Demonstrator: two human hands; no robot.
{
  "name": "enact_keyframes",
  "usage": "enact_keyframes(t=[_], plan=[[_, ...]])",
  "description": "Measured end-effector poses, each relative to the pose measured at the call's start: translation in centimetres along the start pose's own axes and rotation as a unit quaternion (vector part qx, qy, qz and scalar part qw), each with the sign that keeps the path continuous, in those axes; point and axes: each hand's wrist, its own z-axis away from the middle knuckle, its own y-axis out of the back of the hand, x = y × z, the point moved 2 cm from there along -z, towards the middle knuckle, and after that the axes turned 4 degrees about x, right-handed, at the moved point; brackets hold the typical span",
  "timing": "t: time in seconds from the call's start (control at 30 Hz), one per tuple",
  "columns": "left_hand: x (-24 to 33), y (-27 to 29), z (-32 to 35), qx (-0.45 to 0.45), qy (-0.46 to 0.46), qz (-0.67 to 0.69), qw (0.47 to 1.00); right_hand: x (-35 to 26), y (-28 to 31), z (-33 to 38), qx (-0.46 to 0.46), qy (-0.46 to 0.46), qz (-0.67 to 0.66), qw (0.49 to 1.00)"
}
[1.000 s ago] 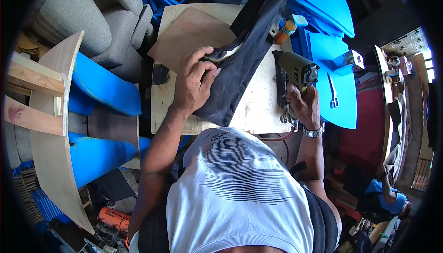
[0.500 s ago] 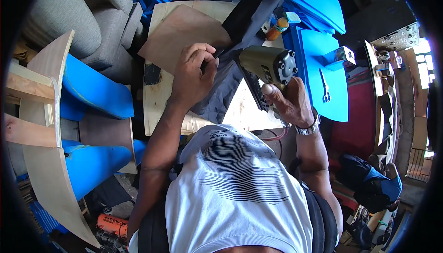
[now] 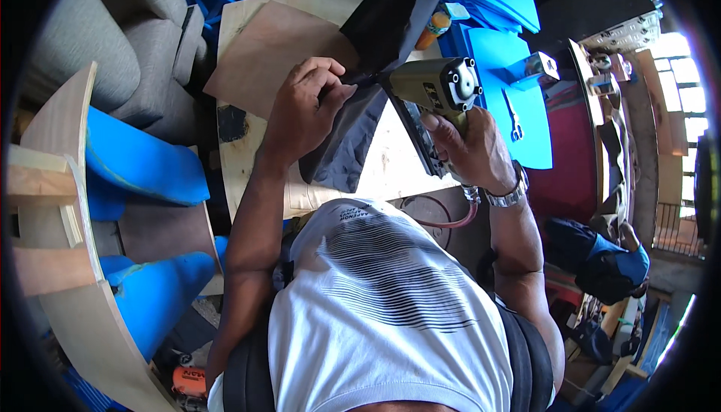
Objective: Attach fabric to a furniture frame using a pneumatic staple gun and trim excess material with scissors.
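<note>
A long piece covered in black fabric (image 3: 375,51) lies slantwise across a pale wooden worktable (image 3: 390,164). My left hand (image 3: 304,115) presses on the fabric's edge and pinches it near the middle of the piece. My right hand (image 3: 469,149) grips an olive-green pneumatic stapler (image 3: 435,89), whose nose points at the fabric right beside my left fingers. A reddish air hose (image 3: 443,220) loops from the tool below the table edge. A metal watch sits on my right wrist.
A brown plywood sheet (image 3: 263,51) lies on the table's far left. Blue foam pads (image 3: 503,74) and a wrench sit at the right. Grey upholstered cushions (image 3: 98,36) and curved wooden frames with blue foam (image 3: 135,172) stand at the left. An orange tool (image 3: 188,382) lies on the floor.
My right hand has lifted the stapler from the table's right side and brought it left to the fabric edge. My left hand stays pressed on the fabric.
</note>
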Motion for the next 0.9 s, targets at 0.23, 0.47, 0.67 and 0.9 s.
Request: enact_keyframes(t=[0.23,0.47,0.67,0.9], plan=[[-1.0,1.8,-0.5,-0.051,0.004,0.074,0.996,-2.3,-2.1,1.5,0.026,-0.064,-0.112,0.991],[-2.1,2.2,-0.3,0.014,0.029,0.122,0.992,-4.3,-2.7,2.3,0.021,-0.079,-0.005,0.997],[3.2,0.3,-2.6,0.121,-0.096,-0.097,0.983,2.2,-4.7,7.7,0.1,-0.23,-0.198,0.948],[1.8,-6.7,-3.3,-0.03,-0.008,-0.238,0.971,16.8,-8.5,11.7,-0.049,-0.411,-0.057,0.908]])
